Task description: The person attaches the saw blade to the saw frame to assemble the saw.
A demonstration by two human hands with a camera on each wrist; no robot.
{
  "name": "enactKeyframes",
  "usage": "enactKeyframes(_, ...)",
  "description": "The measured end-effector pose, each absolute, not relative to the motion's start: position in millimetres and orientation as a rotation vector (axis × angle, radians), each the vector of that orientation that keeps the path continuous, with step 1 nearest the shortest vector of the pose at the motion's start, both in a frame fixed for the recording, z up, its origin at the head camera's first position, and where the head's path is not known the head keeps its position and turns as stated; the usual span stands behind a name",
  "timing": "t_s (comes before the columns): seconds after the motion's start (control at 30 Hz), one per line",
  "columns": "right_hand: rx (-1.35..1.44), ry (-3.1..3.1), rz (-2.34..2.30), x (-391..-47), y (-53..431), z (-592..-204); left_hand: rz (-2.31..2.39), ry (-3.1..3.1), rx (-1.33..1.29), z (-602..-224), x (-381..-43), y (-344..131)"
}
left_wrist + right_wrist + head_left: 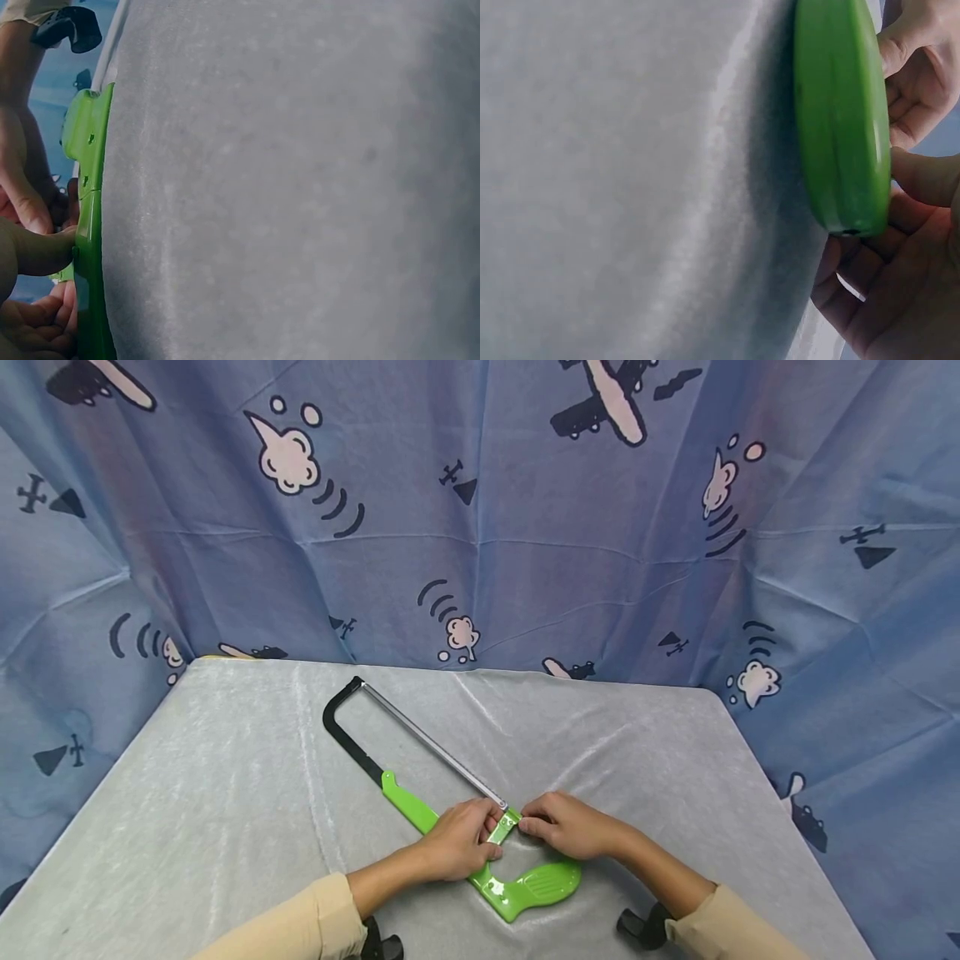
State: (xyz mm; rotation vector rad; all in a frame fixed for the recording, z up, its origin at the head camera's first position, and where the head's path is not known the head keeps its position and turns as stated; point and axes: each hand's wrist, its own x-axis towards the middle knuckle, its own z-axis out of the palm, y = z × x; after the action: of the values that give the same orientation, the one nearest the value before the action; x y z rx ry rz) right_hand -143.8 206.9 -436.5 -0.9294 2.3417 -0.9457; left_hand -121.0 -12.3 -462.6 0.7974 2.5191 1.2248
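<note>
A hacksaw (408,802) with a bright green body and a black front frame (352,745) lies slanted on the cloth. Its silvery blade bar (431,739) runs along the far side. My left hand (457,843) reaches over the green body and grips the short green arm at the bar's near end. From the other side, my right hand (573,827) pinches that same corner with thumb and fingertips. The green handle (547,883) sits just in front of the right hand. In the right wrist view, the handle (840,120) partly covers the right fingers.
Light grey plush cloth covers the table (210,793). A blue curtain (525,593) printed with planes and clouds hangs close behind its far edge. Black straps (643,928) sit at both wrists, below beige sleeves (330,918).
</note>
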Motion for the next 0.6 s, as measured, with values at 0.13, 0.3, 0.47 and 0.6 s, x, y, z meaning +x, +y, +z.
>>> enactKeyframes(0.13, -0.926, 2.296, -0.990, -145.2, 207.9, -437.7, 1.230, 2.521, 0.811, -463.3, -121.1, -12.3)
enactKeyframes(0.3, -0.899, 2.207, -1.065, -147.6, 211.0, -441.3, 1.224, 2.522, 0.807, -463.1, -120.8, -11.9)
enactKeyframes(0.47, -0.876, 2.105, -1.125, -151.7, 214.8, -445.2, 1.234, 2.517, 0.809, -462.4, -120.8, -11.8)
enactKeyframes(0.6, -0.894, 2.056, -1.133, -155.1, 217.0, -446.6, 1.230, 2.518, 0.805, -462.6, -120.7, -11.7)
